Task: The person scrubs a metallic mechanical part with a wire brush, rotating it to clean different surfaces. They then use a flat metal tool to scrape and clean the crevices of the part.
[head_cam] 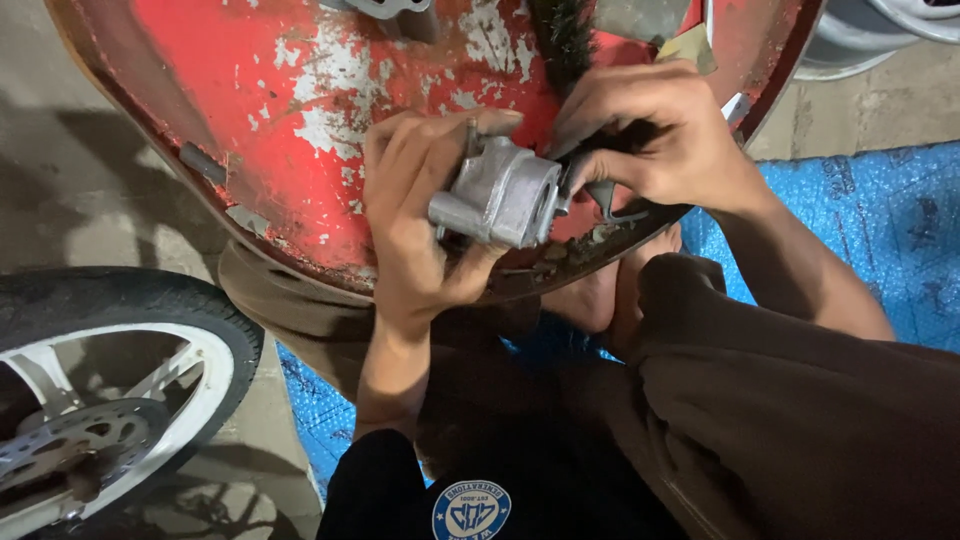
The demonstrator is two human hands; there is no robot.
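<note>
Grey cast-metal part (497, 195) with a stubby round port, gripped in the left hand (420, 215) over a chipped red metal tray (270, 100), right hand (650, 135) closed around a dark-bristled brush (565, 45) touching it, motorcycle wheel (100, 390) beside, blue tarp (860, 230) beneath

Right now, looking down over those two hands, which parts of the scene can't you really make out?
- Grey metal part, head view: its far side is covered by the left hand.
- Dark brush: its handle vanishes inside the right hand, so the grip itself is hidden.
- Red pan: the top edge cuts it off.
- Wheel: the left and bottom edges cut it off.
- Silver rims: only slivers show at the top right corner.
</note>
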